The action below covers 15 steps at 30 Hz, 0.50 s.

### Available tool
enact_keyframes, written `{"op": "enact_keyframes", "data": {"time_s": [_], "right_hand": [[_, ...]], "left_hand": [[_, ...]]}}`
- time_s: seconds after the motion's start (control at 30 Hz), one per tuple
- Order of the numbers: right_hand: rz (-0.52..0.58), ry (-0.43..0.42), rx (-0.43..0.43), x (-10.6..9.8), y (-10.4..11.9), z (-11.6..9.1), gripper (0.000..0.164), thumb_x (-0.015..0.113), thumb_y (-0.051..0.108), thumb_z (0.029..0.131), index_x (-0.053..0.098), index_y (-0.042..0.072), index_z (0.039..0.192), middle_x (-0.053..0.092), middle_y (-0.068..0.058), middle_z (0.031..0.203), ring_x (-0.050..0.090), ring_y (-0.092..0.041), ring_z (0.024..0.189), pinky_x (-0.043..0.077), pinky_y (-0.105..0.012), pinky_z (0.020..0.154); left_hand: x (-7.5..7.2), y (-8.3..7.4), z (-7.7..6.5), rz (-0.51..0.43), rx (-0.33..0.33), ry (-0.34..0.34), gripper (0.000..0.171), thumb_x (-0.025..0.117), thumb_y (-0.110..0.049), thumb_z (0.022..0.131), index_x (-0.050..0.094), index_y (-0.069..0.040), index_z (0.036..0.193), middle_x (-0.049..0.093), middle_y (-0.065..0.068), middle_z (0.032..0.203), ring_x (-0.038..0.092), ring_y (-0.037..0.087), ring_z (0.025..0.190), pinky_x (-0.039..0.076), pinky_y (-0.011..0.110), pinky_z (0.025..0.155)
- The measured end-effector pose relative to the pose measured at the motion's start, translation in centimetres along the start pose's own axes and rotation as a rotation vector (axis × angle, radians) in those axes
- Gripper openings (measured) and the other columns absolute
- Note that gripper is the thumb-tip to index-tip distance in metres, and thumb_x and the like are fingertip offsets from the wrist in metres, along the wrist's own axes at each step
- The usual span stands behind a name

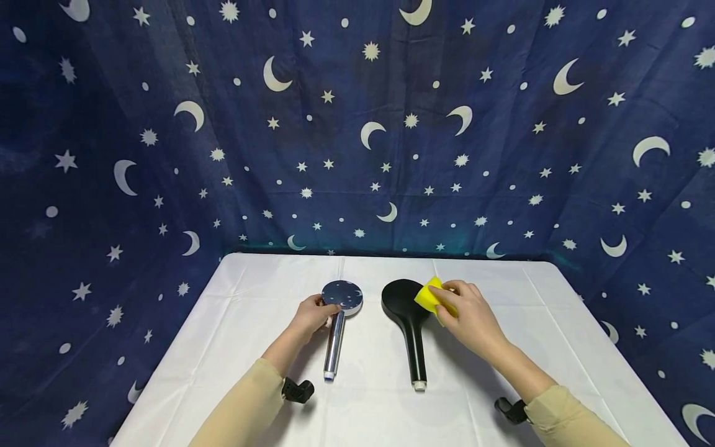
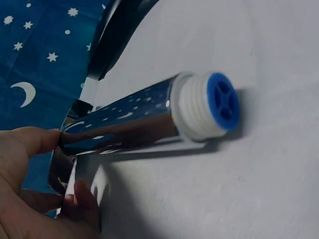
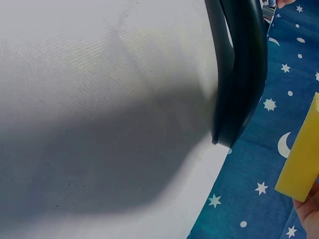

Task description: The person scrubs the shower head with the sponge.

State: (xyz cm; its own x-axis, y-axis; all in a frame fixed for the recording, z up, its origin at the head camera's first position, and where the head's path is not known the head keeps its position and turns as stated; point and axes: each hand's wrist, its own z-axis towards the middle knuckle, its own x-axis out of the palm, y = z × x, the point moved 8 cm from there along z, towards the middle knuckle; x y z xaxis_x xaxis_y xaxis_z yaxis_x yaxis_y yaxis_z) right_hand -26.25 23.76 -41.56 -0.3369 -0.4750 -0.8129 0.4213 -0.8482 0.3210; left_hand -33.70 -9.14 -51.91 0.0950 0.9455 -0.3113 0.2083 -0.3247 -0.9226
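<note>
A chrome shower head (image 1: 335, 341) lies on the white table with its round mirror-like back facing up. My left hand (image 1: 310, 315) grips it at the left side of the head, thumb on top. In the left wrist view its handle end shows a white threaded collar (image 2: 194, 107) with a blue insert (image 2: 223, 102). Beside it, to the right, lies a black shower head (image 1: 410, 335), handle towards me. A yellow sponge (image 1: 427, 298) is held in my right hand (image 1: 473, 318), over the black head's right edge. Whether the sponge touches it I cannot tell.
The white-covered table (image 1: 251, 347) has rounded far corners. A dark blue cloth (image 1: 335, 149) with moons and stars hangs behind and at both sides. Each wrist wears a black camera mount, such as the left mount (image 1: 298, 391) and the right mount (image 1: 511, 410).
</note>
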Motion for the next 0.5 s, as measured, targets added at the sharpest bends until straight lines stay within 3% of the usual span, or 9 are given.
{"op": "enact_keyframes", "data": {"time_s": [0.1, 0.23, 0.4, 0.5], "right_hand": [[0.002, 0.000, 0.003, 0.0, -0.1, -0.1, 0.039, 0.073, 0.013, 0.091, 0.072, 0.014, 0.130, 0.063, -0.013, 0.124, 0.054, -0.033, 0.103, 0.049, -0.048, 0.084], [0.006, -0.007, 0.001, -0.1, -0.2, -0.2, 0.040, 0.073, 0.012, 0.090, 0.072, 0.014, 0.130, 0.063, -0.013, 0.123, 0.054, -0.033, 0.102, 0.049, -0.048, 0.084], [0.006, -0.011, 0.011, -0.3, -0.4, -0.3, 0.040, 0.073, 0.012, 0.090, 0.072, 0.013, 0.131, 0.063, -0.013, 0.124, 0.054, -0.033, 0.103, 0.049, -0.049, 0.084], [0.003, -0.018, 0.011, -0.5, -0.5, -0.5, 0.040, 0.074, 0.011, 0.090, 0.072, 0.013, 0.130, 0.062, -0.014, 0.124, 0.054, -0.034, 0.103, 0.049, -0.049, 0.084]], "left_hand": [[-0.5, -0.1, -0.1, 0.090, 0.010, -0.027, 0.065, 0.075, -0.023, 0.090, 0.050, 0.010, 0.140, 0.053, 0.023, 0.117, 0.058, 0.027, 0.093, 0.057, 0.040, 0.077], [-1.0, -0.3, -0.1, 0.182, 0.045, -0.078, 0.082, 0.074, -0.031, 0.091, 0.037, 0.009, 0.151, 0.040, 0.033, 0.138, 0.054, 0.041, 0.117, 0.051, 0.052, 0.099], [-2.4, -2.5, -0.9, 0.258, 0.184, -0.207, 0.080, 0.069, -0.036, 0.094, 0.034, 0.003, 0.155, 0.037, 0.030, 0.148, 0.052, 0.045, 0.128, 0.045, 0.055, 0.106], [-2.6, -4.2, -1.6, 0.251, 0.258, -0.228, 0.077, 0.067, -0.034, 0.095, 0.034, -0.001, 0.157, 0.036, 0.026, 0.152, 0.052, 0.043, 0.129, 0.046, 0.054, 0.105]]}}
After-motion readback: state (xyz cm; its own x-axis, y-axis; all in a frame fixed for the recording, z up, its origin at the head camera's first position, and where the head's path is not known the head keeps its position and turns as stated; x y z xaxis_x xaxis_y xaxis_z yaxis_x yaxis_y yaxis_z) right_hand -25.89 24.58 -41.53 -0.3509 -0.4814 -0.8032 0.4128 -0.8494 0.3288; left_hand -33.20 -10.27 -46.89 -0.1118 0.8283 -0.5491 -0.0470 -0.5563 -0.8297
